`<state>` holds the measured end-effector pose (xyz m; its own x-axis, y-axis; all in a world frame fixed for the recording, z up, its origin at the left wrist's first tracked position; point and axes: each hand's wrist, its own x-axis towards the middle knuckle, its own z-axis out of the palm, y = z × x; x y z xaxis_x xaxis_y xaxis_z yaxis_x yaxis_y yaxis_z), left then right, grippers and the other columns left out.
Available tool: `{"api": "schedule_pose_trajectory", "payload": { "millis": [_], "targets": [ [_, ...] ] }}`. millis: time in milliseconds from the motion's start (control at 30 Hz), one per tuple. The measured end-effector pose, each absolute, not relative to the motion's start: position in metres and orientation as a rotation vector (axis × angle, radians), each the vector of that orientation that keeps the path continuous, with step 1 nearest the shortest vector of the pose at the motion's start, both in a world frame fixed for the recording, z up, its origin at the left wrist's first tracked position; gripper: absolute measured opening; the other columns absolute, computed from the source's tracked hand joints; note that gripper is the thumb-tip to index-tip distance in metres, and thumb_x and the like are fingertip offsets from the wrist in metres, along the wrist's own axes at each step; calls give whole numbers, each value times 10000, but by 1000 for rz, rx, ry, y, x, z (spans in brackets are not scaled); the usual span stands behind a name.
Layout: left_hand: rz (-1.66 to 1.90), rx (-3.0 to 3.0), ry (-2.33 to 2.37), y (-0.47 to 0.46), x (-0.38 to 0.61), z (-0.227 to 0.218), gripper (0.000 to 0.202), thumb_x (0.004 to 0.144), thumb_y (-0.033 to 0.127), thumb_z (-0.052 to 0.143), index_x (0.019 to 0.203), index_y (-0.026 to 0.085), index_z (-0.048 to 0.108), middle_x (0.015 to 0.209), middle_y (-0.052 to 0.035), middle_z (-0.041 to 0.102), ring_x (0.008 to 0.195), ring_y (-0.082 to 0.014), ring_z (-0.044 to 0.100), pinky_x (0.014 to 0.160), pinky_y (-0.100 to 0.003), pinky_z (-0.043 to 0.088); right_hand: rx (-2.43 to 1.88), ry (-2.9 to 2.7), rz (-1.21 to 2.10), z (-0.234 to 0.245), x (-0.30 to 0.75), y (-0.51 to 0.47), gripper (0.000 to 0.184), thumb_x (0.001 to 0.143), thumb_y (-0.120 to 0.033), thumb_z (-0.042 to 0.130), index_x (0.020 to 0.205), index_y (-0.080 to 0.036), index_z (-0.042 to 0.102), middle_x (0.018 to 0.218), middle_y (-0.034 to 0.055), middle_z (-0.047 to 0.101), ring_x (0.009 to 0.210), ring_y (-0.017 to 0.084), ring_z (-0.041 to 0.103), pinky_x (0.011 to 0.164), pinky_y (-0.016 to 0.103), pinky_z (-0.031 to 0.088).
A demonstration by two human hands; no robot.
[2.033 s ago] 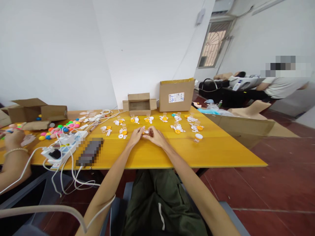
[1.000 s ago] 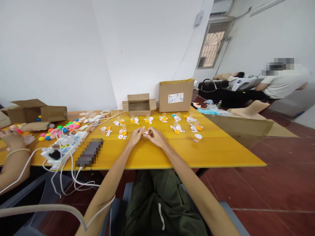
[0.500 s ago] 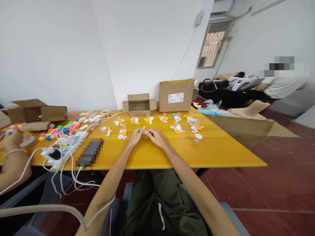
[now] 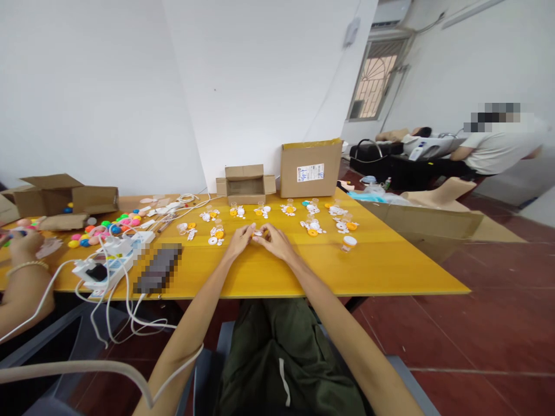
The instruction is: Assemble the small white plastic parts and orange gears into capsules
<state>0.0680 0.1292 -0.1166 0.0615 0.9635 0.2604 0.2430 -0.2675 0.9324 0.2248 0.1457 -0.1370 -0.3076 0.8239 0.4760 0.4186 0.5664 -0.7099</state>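
Observation:
My left hand (image 4: 239, 240) and my right hand (image 4: 274, 240) meet fingertip to fingertip over the middle of the yellow table (image 4: 381, 266). Both pinch a small white and orange plastic piece (image 4: 258, 233) between them. Just beyond my hands lie several small sets of white and orange parts with clear little cups (image 4: 313, 226). A white-capped clear cup (image 4: 348, 242) stands alone to the right of my right hand.
Two open cardboard boxes (image 4: 310, 167) stand at the table's far edge. A power strip with white cables (image 4: 108, 260) and a dark device lie to the left. Coloured balls (image 4: 110, 226) lie beyond it. Another person's hand (image 4: 23, 242) works at the far left; someone sits at the back right.
My fingers have shifted slightly around the small piece; my hands stay in the same spot. The other person's hand at the left has moved a little.

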Motion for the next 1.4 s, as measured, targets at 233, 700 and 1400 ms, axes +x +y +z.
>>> {"api": "schedule_pose_trajectory", "payload": {
  "millis": [233,700,1400],
  "targets": [
    [1252,1611,1221,128,68,-115,539,823,678,564,606,192,479,515,69,323,512,-97,336,499,-240,275,-991,-1970,574,-135,225,145,325,896,-520,552,734,-239,577,764,1,655,689,162,573,659,273,436],
    [1254,1571,1226,128,69,-115,518,803,666,598,621,189,513,512,63,339,509,-100,334,489,-241,263,-997,-1940,577,-138,224,147,264,834,-514,633,851,-252,599,817,-10,670,660,160,569,655,280,454],
    [1267,1555,1173,127,68,-113,580,786,731,583,624,176,555,520,50,405,483,-89,353,474,-237,284,-990,-1965,586,-137,225,146,263,886,-487,572,790,-246,612,784,4,679,684,168,590,646,272,442]
  ]
}}
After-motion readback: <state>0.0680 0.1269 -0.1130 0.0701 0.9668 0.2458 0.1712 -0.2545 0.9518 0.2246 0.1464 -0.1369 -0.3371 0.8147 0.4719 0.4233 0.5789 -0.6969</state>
